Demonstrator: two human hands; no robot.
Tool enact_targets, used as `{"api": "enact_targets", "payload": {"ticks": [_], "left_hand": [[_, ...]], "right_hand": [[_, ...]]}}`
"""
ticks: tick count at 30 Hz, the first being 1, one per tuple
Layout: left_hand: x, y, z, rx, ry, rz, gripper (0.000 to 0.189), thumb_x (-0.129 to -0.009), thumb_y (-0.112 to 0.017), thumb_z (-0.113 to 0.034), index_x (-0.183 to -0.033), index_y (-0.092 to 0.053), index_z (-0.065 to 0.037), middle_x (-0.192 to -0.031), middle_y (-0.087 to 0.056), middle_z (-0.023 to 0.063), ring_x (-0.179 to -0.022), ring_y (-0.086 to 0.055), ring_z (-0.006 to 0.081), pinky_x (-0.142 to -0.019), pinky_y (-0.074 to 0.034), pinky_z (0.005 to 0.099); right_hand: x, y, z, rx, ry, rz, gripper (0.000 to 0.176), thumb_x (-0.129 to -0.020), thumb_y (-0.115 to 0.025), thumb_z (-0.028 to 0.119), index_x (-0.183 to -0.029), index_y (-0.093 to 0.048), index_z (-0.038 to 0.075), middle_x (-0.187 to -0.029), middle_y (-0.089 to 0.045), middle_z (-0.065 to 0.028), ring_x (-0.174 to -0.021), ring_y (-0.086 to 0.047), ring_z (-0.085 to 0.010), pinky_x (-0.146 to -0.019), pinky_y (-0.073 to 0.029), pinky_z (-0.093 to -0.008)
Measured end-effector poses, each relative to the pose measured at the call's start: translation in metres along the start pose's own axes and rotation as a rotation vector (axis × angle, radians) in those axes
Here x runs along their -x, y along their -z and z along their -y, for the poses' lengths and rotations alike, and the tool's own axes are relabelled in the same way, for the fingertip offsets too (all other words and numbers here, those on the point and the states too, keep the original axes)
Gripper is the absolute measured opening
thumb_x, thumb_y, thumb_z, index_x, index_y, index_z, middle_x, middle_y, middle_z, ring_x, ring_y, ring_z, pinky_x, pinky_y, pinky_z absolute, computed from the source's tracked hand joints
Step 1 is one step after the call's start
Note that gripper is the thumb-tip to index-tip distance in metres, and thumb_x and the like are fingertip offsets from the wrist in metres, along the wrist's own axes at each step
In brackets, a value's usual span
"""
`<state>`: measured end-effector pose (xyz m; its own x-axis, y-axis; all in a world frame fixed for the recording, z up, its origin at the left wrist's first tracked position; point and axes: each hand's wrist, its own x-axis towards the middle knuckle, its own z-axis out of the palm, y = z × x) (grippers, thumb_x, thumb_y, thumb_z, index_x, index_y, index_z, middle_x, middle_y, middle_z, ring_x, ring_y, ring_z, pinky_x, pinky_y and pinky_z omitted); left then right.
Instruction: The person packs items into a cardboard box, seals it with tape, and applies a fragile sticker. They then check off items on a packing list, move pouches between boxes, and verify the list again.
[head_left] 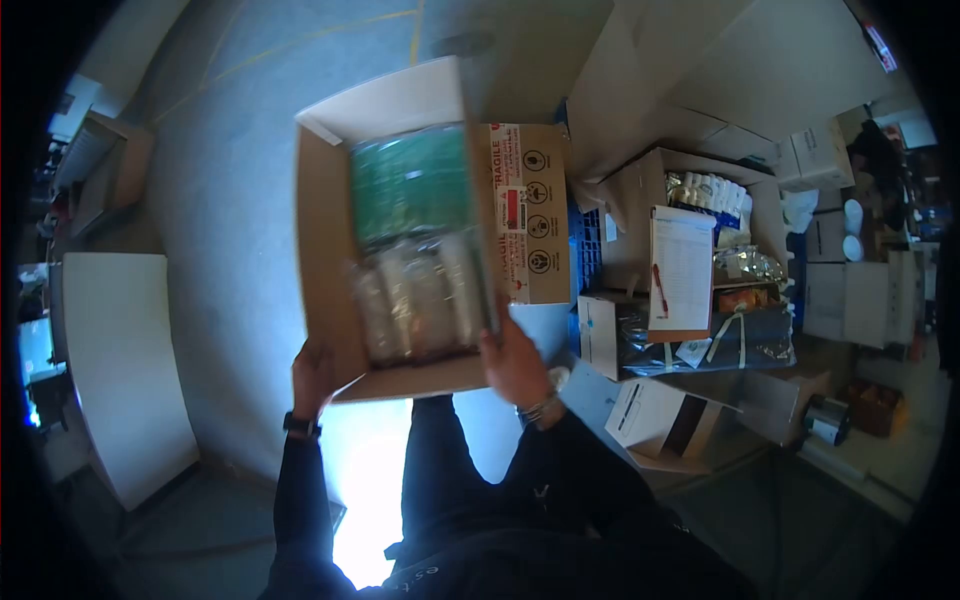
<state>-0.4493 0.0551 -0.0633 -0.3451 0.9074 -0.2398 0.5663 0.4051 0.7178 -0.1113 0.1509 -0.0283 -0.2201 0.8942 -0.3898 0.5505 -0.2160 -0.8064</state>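
Gripping box (pixel 325 250) with both hands, held above floor (pixel 230 200), top open. Clamping near-left corner with left hand (pixel 313 375), closed round edge. Clamping near-right corner with right hand (pixel 515 360), closed on side wall. Carrying green pack (pixel 410 185) at far end of box, clear bags (pixel 420 300) at near end, touching each other. Showing FRAGILE flap (pixel 530 215) folded out along right edge. Off to right: clipboard (pixel 682 270) with red pen (pixel 660 290), lying on cartons (pixel 650 410), apart from box.
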Motion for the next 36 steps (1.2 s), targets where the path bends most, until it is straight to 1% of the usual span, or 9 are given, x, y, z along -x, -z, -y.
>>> {"api": "enact_targets", "payload": {"ticks": [4,9,15,21,22,28,32,33,36], "left_hand": [[0.006,0.077,0.049,-0.187,-0.005,-0.089,0.027,-0.096,-0.056,-0.019,-0.104,-0.064,0.005,-0.088,-0.07,0.0223,-0.076,-0.068,0.0309,-0.067,-0.051,0.043],[-0.054,0.095,0.124,-0.182,0.153,-0.172,0.027,-0.095,-0.057,-0.018,-0.106,-0.064,0.005,-0.085,-0.068,0.0236,-0.073,-0.067,0.0306,-0.066,-0.05,0.0419],[-0.136,0.018,0.247,-0.109,0.223,-0.082,0.031,-0.094,-0.059,-0.024,-0.112,-0.065,0.001,-0.097,-0.071,0.0224,-0.086,-0.068,0.0403,-0.073,-0.053,0.0421],[-0.159,-0.074,0.401,-0.482,0.385,-0.013,0.041,-0.09,-0.062,-0.028,-0.122,-0.062,-0.003,-0.113,-0.068,0.0209,-0.105,-0.063,0.0429,-0.089,-0.052,0.0473],[-0.143,-0.079,0.426,-0.546,0.14,0.024,0.045,-0.089,-0.064,-0.027,-0.128,-0.059,-0.005,-0.117,-0.067,0.0186,-0.108,-0.063,0.041,-0.092,-0.052,0.0465],[-0.137,-0.108,0.333,-0.537,0.04,-0.407,0.071,-0.084,-0.077,-0.024,-0.144,-0.042,-0.008,-0.136,-0.054,0.0191,-0.124,-0.053,0.037,-0.104,-0.045,0.0451],[-0.116,-0.19,0.195,0.198,-0.377,0.107,0.084,-0.08,-0.081,-0.021,-0.149,-0.035,-0.006,-0.148,-0.042,0.018,-0.138,-0.038,0.0361,-0.113,-0.035,0.0455],[-0.112,-0.215,0.154,-0.069,-0.54,0.189,0.092,-0.076,-0.085,-0.018,-0.15,-0.032,-0.004,-0.153,-0.035,0.0187,-0.142,-0.035,0.0342,-0.117,-0.029,0.0445],[-0.097,-0.301,0.093,0.197,-0.463,0.307,0.119,-0.069,-0.089,-0.014,-0.157,-0.01,-0.005,-0.156,-0.028,0.0196,-0.142,-0.034,0.0323,-0.116,-0.032,0.0438]], "right_hand": [[-0.029,-0.089,0.027,-0.019,0.104,0.02,0.06,-0.096,-0.051,0.018,-0.148,-0.031,-0.002,-0.129,-0.055,-0.0321,-0.113,-0.058,-0.046,-0.096,-0.048,-0.0501],[-0.12,-0.192,-0.009,-0.034,0.103,0.088,0.052,-0.096,-0.049,0.017,-0.146,-0.037,0.004,-0.078,-0.065,-0.0262,-0.076,-0.063,-0.0486,-0.071,-0.051,-0.0558],[-0.191,-0.282,-0.093,-0.033,0.091,-0.096,0.05,-0.097,-0.05,0.02,-0.144,-0.041,0.003,-0.107,-0.065,-0.0286,-0.092,-0.064,-0.0444,-0.084,-0.051,-0.0513],[-0.149,-0.25,-0.15,-0.103,-0.098,0.208,0.053,-0.097,-0.059,0.029,-0.142,-0.045,0.004,-0.125,-0.065,-0.0191,-0.095,-0.07,-0.026,-0.083,-0.055,-0.037],[-0.129,-0.229,-0.144,-0.194,-0.059,0.147,0.05,-0.095,-0.061,0.023,-0.14,-0.048,0.004,-0.123,-0.065,-0.018,-0.095,-0.07,-0.0282,-0.082,-0.055,-0.0397],[-0.055,-0.087,-0.236,0.255,-0.04,-0.334,0.075,-0.078,-0.081,0.024,-0.142,-0.045,0.006,-0.123,-0.052,-0.0165,-0.115,-0.052,-0.0317,-0.1,-0.046,-0.0434],[-0.074,-0.009,-0.289,0.476,0.063,-0.44,0.102,-0.067,-0.088,0.035,-0.149,-0.034,0.008,-0.14,-0.035,-0.0266,-0.129,-0.039,-0.0439,-0.109,-0.038,-0.0506],[-0.085,0.004,-0.301,0.511,0.092,-0.385,0.107,-0.066,-0.089,0.038,-0.151,-0.03,0.01,-0.144,-0.028,-0.0295,-0.134,-0.035,-0.0469,-0.11,-0.037,-0.0525],[-0.124,0.024,-0.342,0.476,0.208,-0.264,0.114,-0.063,-0.09,0.044,-0.153,-0.027,0.013,-0.151,-0.019,-0.0334,-0.139,-0.029,-0.0517,-0.11,-0.038,-0.055]]}}
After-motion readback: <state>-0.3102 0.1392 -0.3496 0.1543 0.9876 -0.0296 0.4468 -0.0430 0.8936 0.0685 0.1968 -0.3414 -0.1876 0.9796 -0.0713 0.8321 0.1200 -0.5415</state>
